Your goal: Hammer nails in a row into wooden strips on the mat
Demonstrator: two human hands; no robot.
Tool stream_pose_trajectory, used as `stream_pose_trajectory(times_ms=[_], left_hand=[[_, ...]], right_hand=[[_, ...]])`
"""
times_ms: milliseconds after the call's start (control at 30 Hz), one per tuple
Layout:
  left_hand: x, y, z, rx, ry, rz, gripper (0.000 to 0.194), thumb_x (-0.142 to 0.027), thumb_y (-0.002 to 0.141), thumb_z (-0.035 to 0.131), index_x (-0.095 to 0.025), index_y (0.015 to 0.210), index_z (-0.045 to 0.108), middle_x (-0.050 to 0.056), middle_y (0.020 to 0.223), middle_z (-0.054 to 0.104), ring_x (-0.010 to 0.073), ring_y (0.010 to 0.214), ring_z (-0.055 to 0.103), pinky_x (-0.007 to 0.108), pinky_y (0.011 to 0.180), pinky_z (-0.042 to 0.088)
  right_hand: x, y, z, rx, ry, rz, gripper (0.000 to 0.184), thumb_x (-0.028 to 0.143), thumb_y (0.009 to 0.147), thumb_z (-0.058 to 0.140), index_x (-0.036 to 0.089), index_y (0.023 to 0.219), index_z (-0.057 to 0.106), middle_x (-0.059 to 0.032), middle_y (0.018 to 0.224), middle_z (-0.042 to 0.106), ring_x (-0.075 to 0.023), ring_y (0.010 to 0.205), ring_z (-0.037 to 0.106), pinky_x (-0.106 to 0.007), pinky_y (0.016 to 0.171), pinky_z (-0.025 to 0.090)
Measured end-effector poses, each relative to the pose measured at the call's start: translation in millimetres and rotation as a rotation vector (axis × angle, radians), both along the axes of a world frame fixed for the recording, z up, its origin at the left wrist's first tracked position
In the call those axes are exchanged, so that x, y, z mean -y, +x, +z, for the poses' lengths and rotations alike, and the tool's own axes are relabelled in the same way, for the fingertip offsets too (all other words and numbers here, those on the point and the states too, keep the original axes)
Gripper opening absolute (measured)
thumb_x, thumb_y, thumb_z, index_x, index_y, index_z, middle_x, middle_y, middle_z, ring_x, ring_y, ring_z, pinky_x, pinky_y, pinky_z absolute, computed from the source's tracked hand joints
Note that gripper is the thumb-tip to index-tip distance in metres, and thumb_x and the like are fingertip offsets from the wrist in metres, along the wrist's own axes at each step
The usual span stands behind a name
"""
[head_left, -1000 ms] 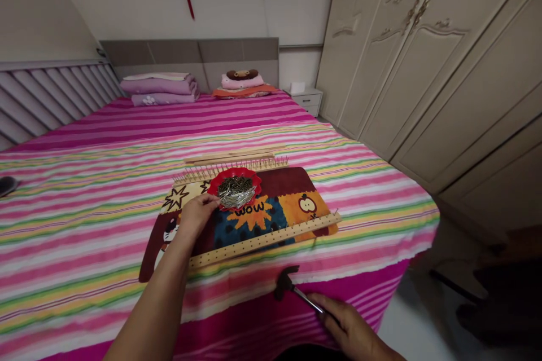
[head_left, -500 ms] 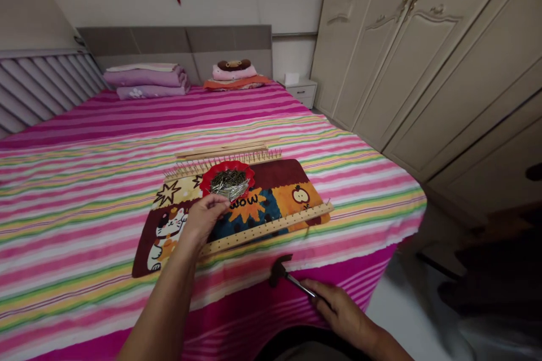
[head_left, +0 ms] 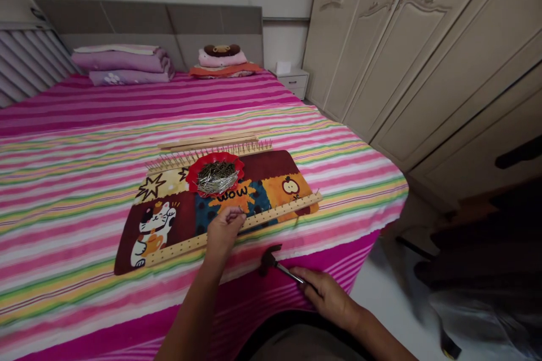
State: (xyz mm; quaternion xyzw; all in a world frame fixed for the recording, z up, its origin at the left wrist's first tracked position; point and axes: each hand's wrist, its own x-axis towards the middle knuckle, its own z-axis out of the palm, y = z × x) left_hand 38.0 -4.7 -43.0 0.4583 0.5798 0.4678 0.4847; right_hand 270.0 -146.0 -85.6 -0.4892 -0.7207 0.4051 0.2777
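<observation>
My left hand (head_left: 223, 231) hovers over the near wooden strip with holes (head_left: 271, 216), fingers pinched together on something too small to make out. My right hand (head_left: 326, 293) grips the metal handle of a small hammer (head_left: 273, 262) whose dark head rests at the bed's front edge. A red dish full of nails (head_left: 215, 175) sits on a colourful cartoon mat (head_left: 169, 220) just beyond my left hand. A second wooden strip with nails standing in it (head_left: 212, 153) lies along the mat's far edge.
Everything lies on a bed with a pink striped cover (head_left: 84, 135). Folded bedding (head_left: 122, 62) and a pillow stack (head_left: 222, 59) sit at the headboard. A cream wardrobe (head_left: 402, 51) lines the right side, a white nightstand (head_left: 292, 80) beside it. Floor drops off at right.
My left hand has drawn back from the red dish toward the near wooden strip, fingers now pinched. The view has shifted downward and my right hand stays on the hammer.
</observation>
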Motion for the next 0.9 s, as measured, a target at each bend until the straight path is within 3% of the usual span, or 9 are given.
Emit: stream_pose_trajectory(times_ms=[267,533,900], left_hand=[[3.3,5.7,2.1,-0.190,0.040,0.009,0.025,-0.043,0.061,0.062,-0.019,0.070,0.063,-0.003,0.062,0.060,0.0106,0.056,0.051,0.023,0.058,0.040],[3.6,4.8,-0.4,-0.371,0.058,-0.034,0.021,-0.040,0.064,0.058,-0.021,0.070,0.065,-0.002,0.067,0.065,0.0138,0.065,0.057,0.025,0.065,0.042],[4.5,2.3,-6.3,-0.539,0.211,-0.062,0.015,-0.034,0.070,0.055,-0.022,0.067,0.064,0.000,0.074,0.062,0.0147,0.072,0.057,0.027,0.070,0.043]], right_hand=[[0.4,0.7,-2.9,0.007,0.005,0.011,0.037,0.016,0.090,0.043,0.022,0.124,0.057,-0.0069,0.110,0.070,-0.0186,0.096,0.066,-0.028,0.085,0.051],[0.6,0.9,-1.9,0.010,0.006,0.012,0.039,0.015,0.090,0.043,0.023,0.126,0.055,-0.0069,0.120,0.066,-0.0193,0.103,0.064,-0.030,0.090,0.050],[0.9,1.3,-5.1,-0.001,0.026,0.005,0.040,0.012,0.087,0.043,0.022,0.123,0.058,-0.0069,0.116,0.068,-0.0197,0.102,0.065,-0.029,0.087,0.051]])
